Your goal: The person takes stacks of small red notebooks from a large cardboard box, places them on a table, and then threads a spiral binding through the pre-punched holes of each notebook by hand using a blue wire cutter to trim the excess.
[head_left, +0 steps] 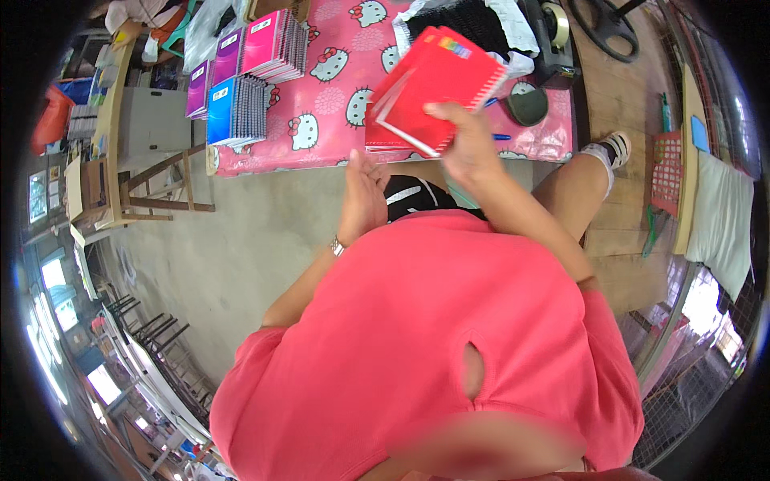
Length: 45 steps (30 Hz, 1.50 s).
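Observation:
My right hand (469, 148) is closed on a few red spiral notebooks (461, 84), thumb on the top cover. They are fanned slightly apart and tilted above the table's front edge. Beneath them more red notebooks (383, 147) lie on the table, largely covered from sight. My left hand (365, 188) is at the front edge, left of the red notebooks, holding nothing, with its fingers loosely bent and apart. At the table's far left stand stacks of spiral notebooks: pink (269, 44), purple (228, 56) and blue (233, 108).
A pink patterned cover (321, 96) lies over the table. On its right are a dark green pouch (527, 106), a blue pen (501, 137) and a tape dispenser (553, 40). Black material in white plastic (465, 24) lies behind. A wooden stand (164, 184) is at left.

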{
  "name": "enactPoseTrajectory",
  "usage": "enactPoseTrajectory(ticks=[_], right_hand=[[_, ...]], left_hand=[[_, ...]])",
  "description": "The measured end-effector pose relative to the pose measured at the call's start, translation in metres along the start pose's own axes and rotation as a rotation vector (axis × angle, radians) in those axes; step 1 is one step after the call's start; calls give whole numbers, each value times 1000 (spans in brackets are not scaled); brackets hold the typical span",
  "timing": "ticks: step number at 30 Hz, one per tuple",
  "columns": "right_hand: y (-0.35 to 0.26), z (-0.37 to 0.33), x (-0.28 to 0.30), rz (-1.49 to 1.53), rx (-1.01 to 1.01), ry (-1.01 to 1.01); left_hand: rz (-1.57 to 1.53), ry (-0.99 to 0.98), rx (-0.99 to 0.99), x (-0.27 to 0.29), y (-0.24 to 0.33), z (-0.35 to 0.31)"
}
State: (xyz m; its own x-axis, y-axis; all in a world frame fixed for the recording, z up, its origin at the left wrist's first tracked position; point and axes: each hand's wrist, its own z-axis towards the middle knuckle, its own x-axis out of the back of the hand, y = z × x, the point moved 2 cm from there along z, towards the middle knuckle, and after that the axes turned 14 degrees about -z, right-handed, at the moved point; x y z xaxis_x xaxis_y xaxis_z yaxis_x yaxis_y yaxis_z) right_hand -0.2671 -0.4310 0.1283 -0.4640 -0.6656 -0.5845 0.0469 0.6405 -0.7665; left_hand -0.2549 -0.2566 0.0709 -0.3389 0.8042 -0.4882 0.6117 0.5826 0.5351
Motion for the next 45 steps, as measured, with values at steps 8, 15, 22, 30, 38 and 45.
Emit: enactPoseTrajectory(ticks=[8,15,22,30,38,45], right_hand=[[26,-14,-35,-243,105,-100],[0,-22,55,-501,-146,-235],[-54,35,144,-1032,141,44],[-53,158,95,-1665,785,211],[-25,211,73,-2005,427,321],[-67,207,92,-1761,775,336]], left_hand=[[115,-412,-282,-52,29,-11],[474,-507,-15,-64,61,27],[1011,-403,-212,-54,49,57],[1598,-303,-1304,-80,45,6],[1722,-1002,-1214,-80,26,-16],[1684,-1197,-1138,-93,49,-22]])
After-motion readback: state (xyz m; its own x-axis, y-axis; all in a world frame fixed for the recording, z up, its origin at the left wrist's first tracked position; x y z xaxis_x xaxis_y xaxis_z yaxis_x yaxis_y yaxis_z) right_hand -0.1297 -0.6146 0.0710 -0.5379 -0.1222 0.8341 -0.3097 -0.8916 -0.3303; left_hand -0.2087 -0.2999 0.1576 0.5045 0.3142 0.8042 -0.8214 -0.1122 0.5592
